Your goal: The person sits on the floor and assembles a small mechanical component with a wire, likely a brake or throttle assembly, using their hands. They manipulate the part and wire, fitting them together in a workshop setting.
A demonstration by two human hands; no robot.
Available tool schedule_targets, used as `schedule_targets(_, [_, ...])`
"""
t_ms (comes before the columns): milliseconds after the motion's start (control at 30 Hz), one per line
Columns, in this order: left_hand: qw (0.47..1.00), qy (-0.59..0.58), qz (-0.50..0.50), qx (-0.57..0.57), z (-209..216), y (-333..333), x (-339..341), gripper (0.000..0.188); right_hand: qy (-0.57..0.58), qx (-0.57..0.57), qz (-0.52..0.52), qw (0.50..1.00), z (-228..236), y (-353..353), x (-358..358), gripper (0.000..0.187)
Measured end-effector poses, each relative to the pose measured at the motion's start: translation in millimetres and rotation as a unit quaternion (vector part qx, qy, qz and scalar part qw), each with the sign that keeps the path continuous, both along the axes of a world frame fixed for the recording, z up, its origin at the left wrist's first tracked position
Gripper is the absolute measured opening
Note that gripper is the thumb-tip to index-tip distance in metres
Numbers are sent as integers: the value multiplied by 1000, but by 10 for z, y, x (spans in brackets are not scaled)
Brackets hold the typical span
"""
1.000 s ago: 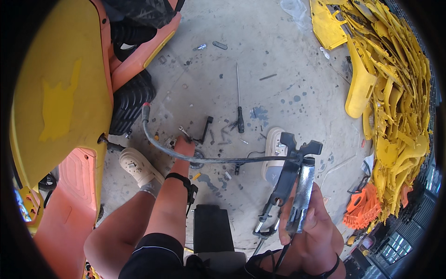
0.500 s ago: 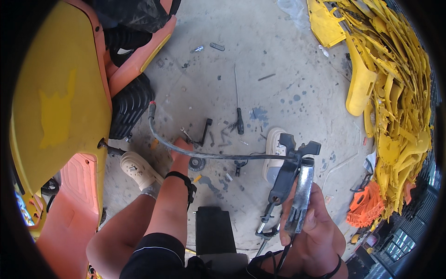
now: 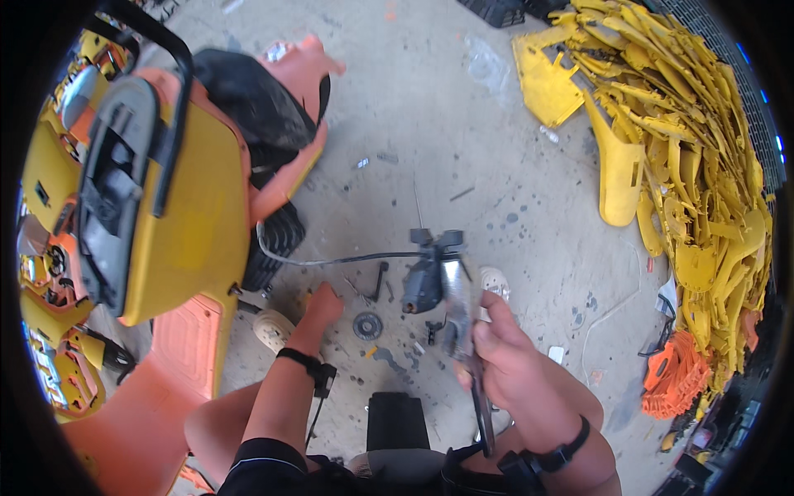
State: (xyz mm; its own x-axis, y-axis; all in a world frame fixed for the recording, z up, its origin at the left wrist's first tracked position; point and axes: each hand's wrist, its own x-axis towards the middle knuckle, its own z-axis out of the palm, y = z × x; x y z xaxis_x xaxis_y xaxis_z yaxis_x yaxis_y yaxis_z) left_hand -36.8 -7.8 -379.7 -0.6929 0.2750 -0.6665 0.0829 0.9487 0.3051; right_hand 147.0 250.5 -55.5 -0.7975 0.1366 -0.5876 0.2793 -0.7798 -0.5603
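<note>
My right hand [image 3: 504,343] grips a long worn silver metal piece [image 3: 459,302], held upright above the floor. Against its upper end sits a black two-eared part [image 3: 423,281]; whether they are joined I cannot tell. From there a thin dark cable [image 3: 347,260] runs left towards a yellow and orange scooter body [image 3: 194,223]. Low on the left, my left hand [image 3: 325,306] is closed close to the floor, its fingertips hidden. Beside it lie a small wrench [image 3: 357,289] and a black angled bar [image 3: 380,279]. A dark toothed ring [image 3: 367,326] is just to its right.
A tall pile of yellow plastic panels [image 3: 695,182] stands on the right, with orange plastic pieces [image 3: 678,372] at its foot. Small loose parts and a thin rod [image 3: 461,193] lie on the stained concrete floor. A black seat-like block [image 3: 397,422] is between my legs.
The view has shifted, showing more of the scooter. My right hand has brought the metal piece and black part left and turned them. My left hand stays low near the floor tools.
</note>
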Motion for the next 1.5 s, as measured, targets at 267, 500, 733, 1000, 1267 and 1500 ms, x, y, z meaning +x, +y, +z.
schedule_targets(267, [851, 37, 168, 496, 3381, 353, -141, 19, 218, -97, 91, 967, 98, -142, -335, 48])
schedule_targets(500, [803, 195, 131, 548, 3857, 153, 440, 19, 256, -216, 177, 925, 182, -528, -532, 33])
schedule_targets(733, [783, 376, 33, 494, 3906, 61, 509, 23, 214, -255, 218, 918, 54, -623, -523, 32])
schedule_targets(1000, [791, 388, 17, 474, 3813, -95, 571, 22, 231, -271, 245, 902, 114, -698, -552, 31])
schedule_targets(1267, [769, 434, 58, 466, 3930, -143, 633, 21, 214, -279, 251, 902, 77, -742, -561, 29])
schedule_targets(1500, [746, 447, 38, 492, 3860, -205, 613, 25, 206, -274, 254, 904, 95, -798, -576, 29])
